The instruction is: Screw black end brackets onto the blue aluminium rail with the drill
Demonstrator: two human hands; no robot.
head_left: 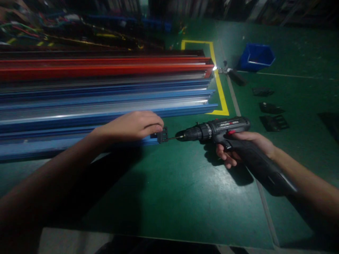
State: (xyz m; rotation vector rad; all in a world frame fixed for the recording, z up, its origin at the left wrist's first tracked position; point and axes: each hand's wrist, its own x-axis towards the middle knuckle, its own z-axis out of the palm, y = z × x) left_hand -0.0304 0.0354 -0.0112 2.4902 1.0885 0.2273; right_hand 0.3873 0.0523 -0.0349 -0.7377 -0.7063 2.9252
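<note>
My right hand (pixel 239 148) grips a black cordless drill (pixel 225 132), held level and pointing left. The drill's bit touches a small black end piece (pixel 162 134) at the end of the nearest blue rail (pixel 79 143). My left hand (pixel 137 125) rests on that rail's end, fingers curled down and pinching the black piece against it. Both forearms reach in from the bottom corners.
A stack of long blue, silver and red rails (pixel 106 91) lies across the green floor. Yellow tape (pixel 221 93) marks a box behind them. A blue bin (pixel 256 56) and several black parts (pixel 272 121) lie to the right. Coloured wires are at top left.
</note>
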